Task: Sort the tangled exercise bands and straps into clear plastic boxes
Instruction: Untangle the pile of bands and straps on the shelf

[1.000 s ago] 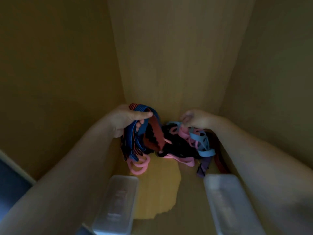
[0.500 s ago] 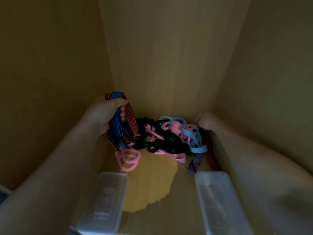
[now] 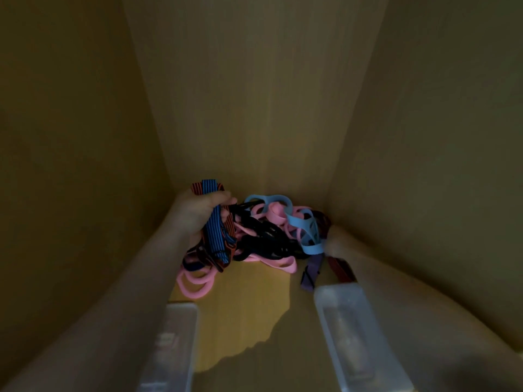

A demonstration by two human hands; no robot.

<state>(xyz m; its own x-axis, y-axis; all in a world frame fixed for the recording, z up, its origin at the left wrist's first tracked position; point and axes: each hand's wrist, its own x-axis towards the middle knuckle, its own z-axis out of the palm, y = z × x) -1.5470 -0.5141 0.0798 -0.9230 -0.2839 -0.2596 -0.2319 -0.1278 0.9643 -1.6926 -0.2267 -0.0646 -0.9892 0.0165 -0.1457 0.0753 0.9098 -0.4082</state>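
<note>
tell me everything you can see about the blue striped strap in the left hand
The blue striped strap is flat and woven-looking, bright blue with thin dark lines along its length. A red-orange strap with like stripes lies against it. It loops over the top of the left hand, whose curled fingers grip it, then hangs down past the palm. Its lower end folds back against the tangled pile of pink and black bands.
</note>
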